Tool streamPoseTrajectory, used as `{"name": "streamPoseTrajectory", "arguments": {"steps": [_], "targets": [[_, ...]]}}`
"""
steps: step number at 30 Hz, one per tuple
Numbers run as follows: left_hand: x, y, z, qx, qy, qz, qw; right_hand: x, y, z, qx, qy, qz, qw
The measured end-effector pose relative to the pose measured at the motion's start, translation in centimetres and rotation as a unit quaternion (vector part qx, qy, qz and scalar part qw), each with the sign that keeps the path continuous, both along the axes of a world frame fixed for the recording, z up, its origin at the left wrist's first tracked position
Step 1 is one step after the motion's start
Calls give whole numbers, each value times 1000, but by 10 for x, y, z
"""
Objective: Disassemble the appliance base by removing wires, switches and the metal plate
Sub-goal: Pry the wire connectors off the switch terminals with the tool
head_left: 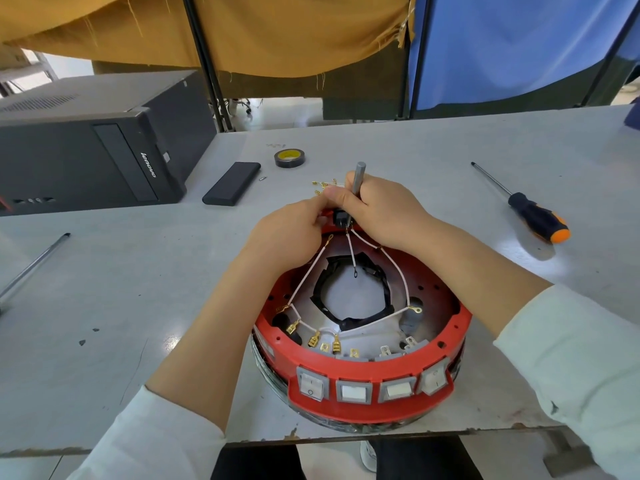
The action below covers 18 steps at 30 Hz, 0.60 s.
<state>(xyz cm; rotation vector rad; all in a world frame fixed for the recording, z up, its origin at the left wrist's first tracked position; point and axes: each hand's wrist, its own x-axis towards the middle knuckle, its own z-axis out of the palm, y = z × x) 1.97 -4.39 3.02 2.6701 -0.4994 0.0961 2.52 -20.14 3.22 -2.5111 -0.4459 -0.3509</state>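
Observation:
A round red appliance base [360, 372] lies upside down near the table's front edge. Several grey rocker switches [353, 391] line its front wall. White wires [311, 271] with brass terminals run inside it over a metal plate [374, 332] with a black-edged centre hole. At the base's far rim sits a small black part [341, 216]. My left hand [294, 233] pinches at that part. My right hand [388, 209] grips a thin grey tool [357, 180], tip down at the same spot.
An orange-and-black screwdriver [530, 211] lies at the right. A roll of black tape [289, 158], a flat black case [231, 183] and loose brass terminals [323, 185] lie behind the base. A black computer tower [97, 150] stands at the left, a metal rod [34, 265] nearer.

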Motion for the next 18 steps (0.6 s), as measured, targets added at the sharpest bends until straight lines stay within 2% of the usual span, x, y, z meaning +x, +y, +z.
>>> {"name": "streamPoseTrajectory", "arguments": {"steps": [3,7,11,18], "targets": [[0,0,0,1,-1,-2,1000,-2,1,0,0,-5,4,1000],[1,0,-1,-2,5,6,1000,-4,2,1,67,-28,-2,997],[1,0,-2,3,1,5,1000,-5,4,1,53,-45,0,998],[2,0,-1,3,1,10,1000,-2,7,1,99,-49,-26,994]]}}
